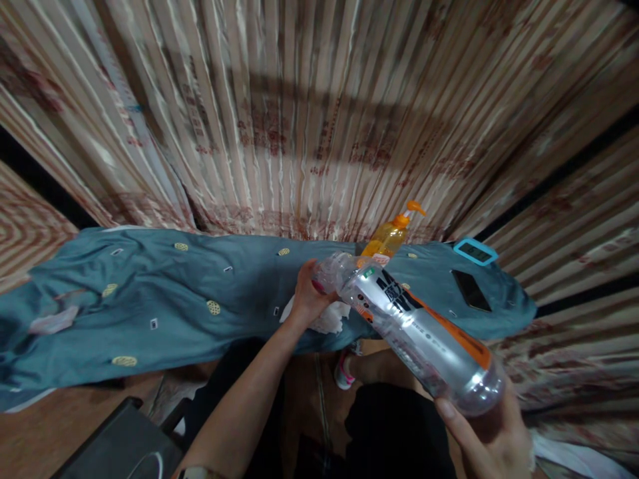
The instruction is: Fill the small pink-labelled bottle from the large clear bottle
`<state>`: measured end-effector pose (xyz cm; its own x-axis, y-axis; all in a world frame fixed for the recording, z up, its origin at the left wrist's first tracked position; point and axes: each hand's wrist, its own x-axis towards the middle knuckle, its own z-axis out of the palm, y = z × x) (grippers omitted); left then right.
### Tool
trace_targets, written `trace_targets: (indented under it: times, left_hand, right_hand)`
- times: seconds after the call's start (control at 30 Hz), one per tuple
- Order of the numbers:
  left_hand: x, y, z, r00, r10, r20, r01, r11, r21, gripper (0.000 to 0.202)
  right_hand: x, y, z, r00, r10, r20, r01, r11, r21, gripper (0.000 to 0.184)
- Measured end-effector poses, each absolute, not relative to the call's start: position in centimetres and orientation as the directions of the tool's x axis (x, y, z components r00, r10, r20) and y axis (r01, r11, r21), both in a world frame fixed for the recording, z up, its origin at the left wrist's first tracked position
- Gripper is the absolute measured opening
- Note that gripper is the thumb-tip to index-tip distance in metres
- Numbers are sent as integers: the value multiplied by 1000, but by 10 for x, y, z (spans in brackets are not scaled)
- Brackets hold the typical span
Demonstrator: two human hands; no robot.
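1 clear bottle (419, 326) slants from far left, above the teal cloth (249, 276), to near right: the left hand (310, 299) grips its neck end, the right hand (492, 439) clasps its base. Light, even pressure should avoid dents.

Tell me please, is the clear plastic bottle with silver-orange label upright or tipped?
Tipped: the bottle slants, its base at the right hand, its other end at the left hand.

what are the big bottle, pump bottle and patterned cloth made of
Big bottle: clear, glossy plastic, judging by its transparency and highlights. Pump bottle: probably shiny plastic, since its yellow looks translucent. Patterned cloth: likely smooth, fairly matte fabric, as its soft wrinkles suggest.
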<state>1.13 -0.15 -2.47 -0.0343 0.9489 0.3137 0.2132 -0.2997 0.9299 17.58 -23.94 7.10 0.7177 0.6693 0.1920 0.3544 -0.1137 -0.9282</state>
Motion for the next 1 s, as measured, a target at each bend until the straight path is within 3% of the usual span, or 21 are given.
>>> trace_targets:
  times: [0.5, 0.73, 1.0]
  left_hand:
    - [6, 1, -35, -12, 916, 401, 242, -386, 890, 82]
    - [5, 0, -33, 6, 915, 404, 276, -390, 878, 79]
    - [9, 2, -29, -14, 913, 408, 259, -391, 883, 76]
  right_hand:
    - [188, -237, 65, 646, 694, 319, 469, -31, -883, 92]
    - [199, -238, 52, 648, 693, 318, 470, -34, -882, 93]
    - [193, -234, 70, 626, 722, 293, 474, -54, -879, 101]
